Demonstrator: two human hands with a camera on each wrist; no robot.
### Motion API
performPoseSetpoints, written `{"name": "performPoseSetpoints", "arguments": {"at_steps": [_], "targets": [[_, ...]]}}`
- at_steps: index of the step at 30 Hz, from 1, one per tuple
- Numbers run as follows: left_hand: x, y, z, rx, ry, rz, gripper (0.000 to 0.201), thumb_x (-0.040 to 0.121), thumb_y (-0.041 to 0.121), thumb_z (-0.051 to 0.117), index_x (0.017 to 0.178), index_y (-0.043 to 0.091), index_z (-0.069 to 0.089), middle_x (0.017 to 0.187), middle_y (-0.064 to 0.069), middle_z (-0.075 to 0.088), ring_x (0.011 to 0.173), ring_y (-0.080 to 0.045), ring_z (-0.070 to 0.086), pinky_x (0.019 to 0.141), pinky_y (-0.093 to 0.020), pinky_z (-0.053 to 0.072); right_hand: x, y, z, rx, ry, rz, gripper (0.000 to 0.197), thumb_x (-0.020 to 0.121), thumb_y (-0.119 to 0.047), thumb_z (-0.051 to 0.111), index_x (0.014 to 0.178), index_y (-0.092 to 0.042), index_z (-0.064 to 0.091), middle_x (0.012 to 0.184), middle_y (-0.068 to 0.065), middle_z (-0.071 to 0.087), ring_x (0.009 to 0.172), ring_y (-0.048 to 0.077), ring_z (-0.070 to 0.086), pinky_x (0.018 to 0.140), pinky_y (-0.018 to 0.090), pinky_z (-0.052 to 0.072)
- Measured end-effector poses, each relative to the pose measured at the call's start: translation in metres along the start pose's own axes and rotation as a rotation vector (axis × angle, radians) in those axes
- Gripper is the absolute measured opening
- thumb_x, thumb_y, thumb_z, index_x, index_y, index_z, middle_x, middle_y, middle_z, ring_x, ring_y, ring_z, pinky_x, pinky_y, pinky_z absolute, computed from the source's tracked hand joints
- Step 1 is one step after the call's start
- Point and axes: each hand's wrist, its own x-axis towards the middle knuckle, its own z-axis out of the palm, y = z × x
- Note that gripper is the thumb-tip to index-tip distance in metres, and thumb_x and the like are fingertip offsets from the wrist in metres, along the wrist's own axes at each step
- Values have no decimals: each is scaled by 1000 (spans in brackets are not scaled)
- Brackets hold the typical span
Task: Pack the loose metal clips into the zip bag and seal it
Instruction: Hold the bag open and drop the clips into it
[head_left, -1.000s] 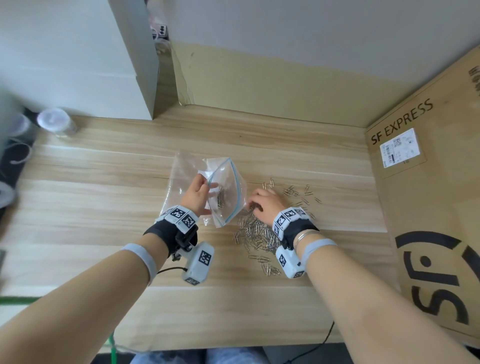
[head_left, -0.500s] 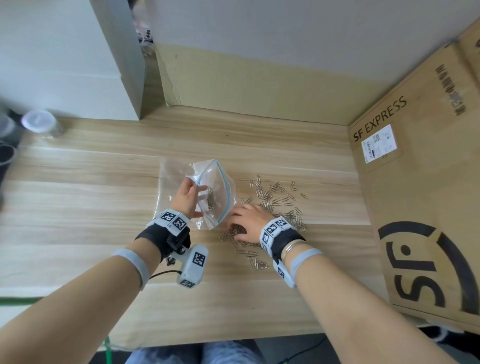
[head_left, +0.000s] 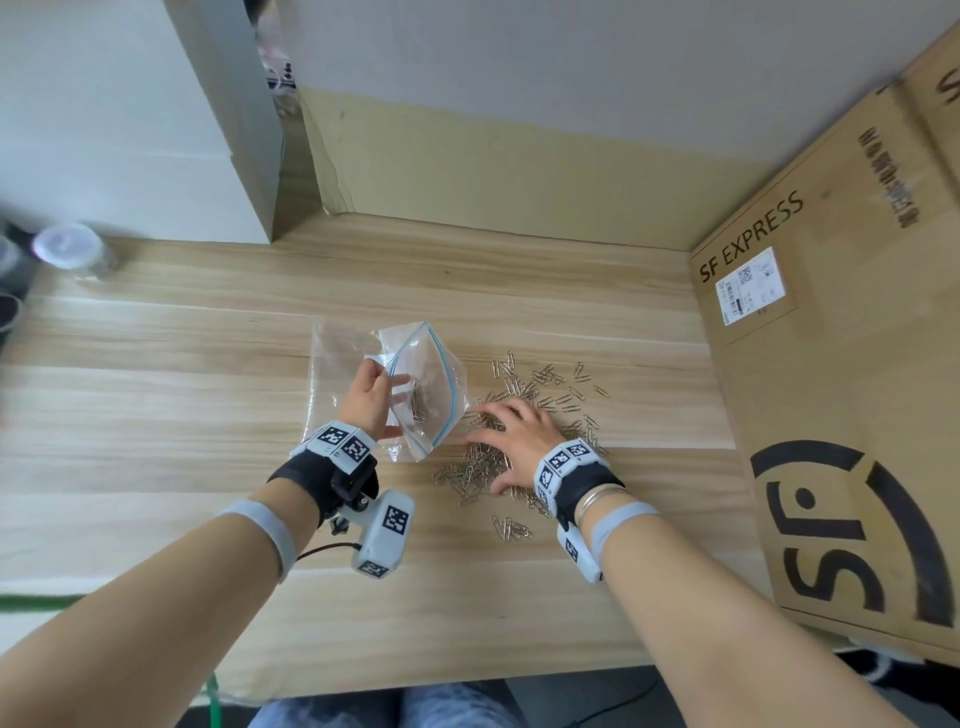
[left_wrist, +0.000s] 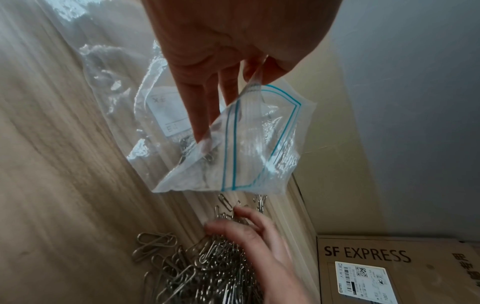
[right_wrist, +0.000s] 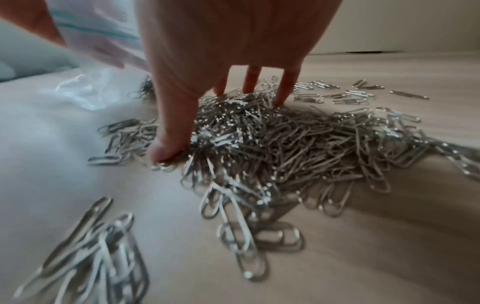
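Observation:
A clear zip bag (head_left: 431, 364) with a blue seal line stands tilted on the wooden table (head_left: 156, 415), mouth facing right. My left hand (head_left: 371, 397) pinches its rim (left_wrist: 249, 90) and holds the mouth apart. A few metal clips (head_left: 417, 405) lie inside. Just right of the bag, a heap of loose silver paper clips (head_left: 545, 389) is spread over the table. My right hand (head_left: 488, 447) rests on that heap with fingers splayed. In the right wrist view its thumb and fingertips (right_wrist: 166, 148) dig into the clips (right_wrist: 298, 144); nothing is lifted.
A large SF EXPRESS cardboard box (head_left: 831, 389) walls off the right side. A white box (head_left: 130, 130) and a cardboard panel (head_left: 493, 171) stand at the back. A clear lidded jar (head_left: 67, 247) sits far left. Stray clips (head_left: 511, 527) lie near the right wrist.
My right hand has dropped from beside the bag's mouth onto the heap of clips and spread its fingers. The left hand keeps holding the bag open in about the same place.

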Motion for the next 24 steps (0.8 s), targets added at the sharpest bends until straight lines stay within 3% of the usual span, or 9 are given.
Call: {"name": "performPoseSetpoints", "arguments": {"at_steps": [5, 11, 13, 15, 18, 21, 24], "targets": [[0, -2, 1, -14, 3, 5, 24, 96, 14, 24, 73, 18, 30, 123, -9, 54, 106, -24, 51, 72, -48, 51, 3, 12, -5, 149, 33, -37, 41, 79, -27, 67, 117, -36, 53, 145, -5, 30, 135, 24, 22, 108, 49, 34], [1, -2, 2, -23, -2, -2, 23, 96, 16, 26, 74, 17, 32, 117, -7, 54, 106, -24, 52, 66, -46, 53, 2, 14, -4, 287, 110, -38, 18, 84, -15, 61, 102, -19, 62, 118, 1, 51, 110, 19, 47, 100, 39, 43], [2, -2, 2, -26, -6, -7, 23, 97, 15, 26, 74, 17, 32, 117, -7, 53, 106, -25, 52, 69, -48, 52, 1, 15, -5, 351, 137, -11, 14, 84, -12, 61, 97, -15, 64, 113, 3, 55, 103, 21, 53, 94, 41, 45], [2, -2, 2, -28, -5, -12, 23, 97, 15, 26, 74, 17, 32, 117, -7, 53, 106, -25, 52, 74, -53, 52, 0, 17, -6, 399, 167, 28, 13, 84, -10, 61, 95, -13, 66, 121, 5, 57, 110, 25, 54, 100, 43, 42], [3, -2, 1, -19, -9, -17, 21, 96, 16, 27, 76, 17, 33, 119, -7, 54, 107, -26, 53, 80, -58, 51, -5, 22, -9, 477, 225, 38, 11, 84, -9, 62, 92, -12, 68, 127, 6, 58, 120, 24, 51, 109, 36, 34], [3, -2, 2, -18, -16, -23, 21, 96, 16, 28, 76, 18, 34, 116, -6, 54, 111, -27, 53, 80, -58, 51, -15, 23, -19, 555, 278, 52, 10, 85, -9, 60, 89, -11, 69, 114, 4, 64, 107, 19, 57, 101, 25, 37], [2, -1, 4, -19, -16, -32, 22, 96, 16, 28, 74, 18, 34, 117, -7, 54, 112, -28, 52, 80, -59, 50, -23, 21, -37, 587, 320, 52, 9, 86, -11, 60, 87, -13, 69, 104, 3, 67, 92, 14, 59, 95, 30, 46]]}}
